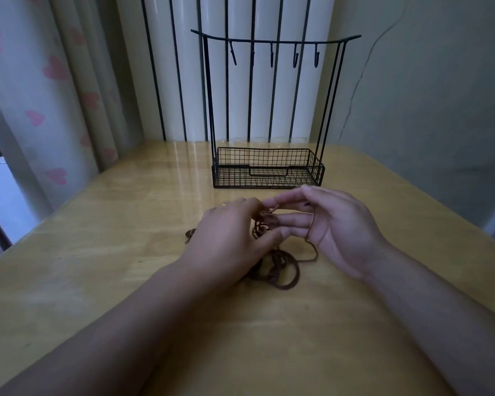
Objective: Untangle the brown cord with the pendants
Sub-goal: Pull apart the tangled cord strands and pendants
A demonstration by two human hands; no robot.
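A tangled brown cord (286, 271) lies in loops on the wooden table (97, 267), rising to a knot between my hands. My left hand (229, 238) hovers over the tangle, its fingertips and thumb pinching the knotted part. My right hand (335, 227) faces it, palm turned left, with a strand of the cord running across its fingers and its fingertips meeting the knot. A small brownish piece (189, 235), perhaps a pendant or cord end, lies on the table just left of my left hand. Part of the tangle is hidden under my left hand.
A black wire stand (269, 170) with a mesh basket and a top bar of hooks (272, 57) stands just beyond my hands. Behind it is a white radiator and wall. A curtain with pink hearts (55, 110) hangs at the left table edge.
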